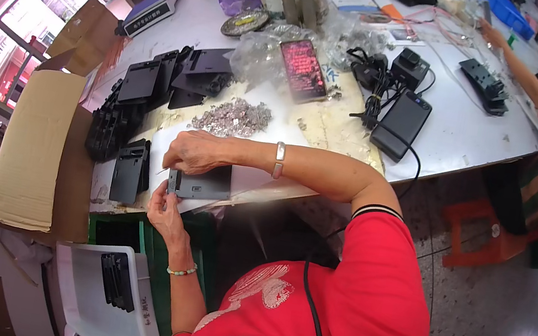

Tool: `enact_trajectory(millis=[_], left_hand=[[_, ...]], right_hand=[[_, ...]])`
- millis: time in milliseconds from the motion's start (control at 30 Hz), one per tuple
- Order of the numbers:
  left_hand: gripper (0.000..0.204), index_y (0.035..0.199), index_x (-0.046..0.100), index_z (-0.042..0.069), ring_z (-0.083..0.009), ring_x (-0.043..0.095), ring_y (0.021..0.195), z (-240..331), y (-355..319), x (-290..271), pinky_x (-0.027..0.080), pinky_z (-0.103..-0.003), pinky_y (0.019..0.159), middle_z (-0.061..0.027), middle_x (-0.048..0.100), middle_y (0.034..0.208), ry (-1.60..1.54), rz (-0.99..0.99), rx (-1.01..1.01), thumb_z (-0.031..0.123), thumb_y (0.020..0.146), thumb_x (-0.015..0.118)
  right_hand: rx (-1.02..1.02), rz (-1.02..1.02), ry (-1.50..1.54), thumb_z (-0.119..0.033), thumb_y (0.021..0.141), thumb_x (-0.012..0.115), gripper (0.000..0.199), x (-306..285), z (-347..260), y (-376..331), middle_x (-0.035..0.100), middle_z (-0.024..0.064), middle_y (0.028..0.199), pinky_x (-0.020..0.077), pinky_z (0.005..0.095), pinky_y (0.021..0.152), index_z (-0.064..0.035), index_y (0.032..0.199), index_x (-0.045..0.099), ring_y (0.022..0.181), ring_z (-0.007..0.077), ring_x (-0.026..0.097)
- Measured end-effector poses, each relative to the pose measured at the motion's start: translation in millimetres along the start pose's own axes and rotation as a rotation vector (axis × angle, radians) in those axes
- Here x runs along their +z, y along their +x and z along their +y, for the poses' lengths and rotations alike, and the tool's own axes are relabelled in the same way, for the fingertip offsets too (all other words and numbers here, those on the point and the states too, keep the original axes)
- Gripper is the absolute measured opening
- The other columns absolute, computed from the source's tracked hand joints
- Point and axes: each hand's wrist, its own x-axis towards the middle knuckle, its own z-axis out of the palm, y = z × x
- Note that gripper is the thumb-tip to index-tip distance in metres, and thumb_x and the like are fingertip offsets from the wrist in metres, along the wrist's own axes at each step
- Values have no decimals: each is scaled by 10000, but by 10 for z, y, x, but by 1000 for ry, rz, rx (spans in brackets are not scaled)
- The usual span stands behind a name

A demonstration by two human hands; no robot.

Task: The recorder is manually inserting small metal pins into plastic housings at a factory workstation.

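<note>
- At the near edge of the table (457, 138), we had a flat black panel (206, 185) lying beneath and between our two hands, its left end under our fingers.
- We bent our right hand (195, 151) down over that left end from above, fingers curled and drawn together; we could not tell whether the fingertips pinched a small part.
- We set our left hand (166, 216) at the panel's lower left corner, thumb and fingers touching it; we could not tell how firmly they gripped.
- We wore a silver band (278, 160) on the right wrist and a beaded bracelet (182, 271) on the left.
- Just left of the panel, we had a black plastic part (129, 173); beyond it lay a group of stacked black parts (138, 82).
- Beyond our right hand, we had a heap of small metal pieces (235, 117), with a phone (303, 69) behind it, its screen lit red.
- To the right, we saw a black box-shaped device (401, 124) among black cables.
- Left of the table, we had an open cardboard box (33, 148); below it, a white bin (80, 272) held black pieces (117, 280).
- Across the table at upper right, we saw a co-worker's arm (526, 78) reaching over the surface.
</note>
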Motion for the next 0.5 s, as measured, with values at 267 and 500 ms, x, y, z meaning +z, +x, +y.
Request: enact_trajectory(millis=[267, 500], left_hand=[[318, 1145, 650, -58, -112, 587, 769, 272, 6, -30, 474, -245, 698, -70, 666, 944, -31, 35, -125, -50, 840, 557], [285, 1043, 724, 83, -229, 587, 686, 136, -31, 2, 488, -344, 687, -113, 620, 744, 186, 163, 4, 55, 787, 602]], right_hand=[[-96, -29, 70, -113, 753, 575, 348, -105, 115, -30, 703, 167, 898, 519, 386, 717, -107, 1073, 712, 765, 295, 672], [98, -187, -106, -70, 764, 614, 332, -342, -116, -9, 718, 122, 961, 541, 394, 813, -174, 1056, 733, 890, 307, 683]])
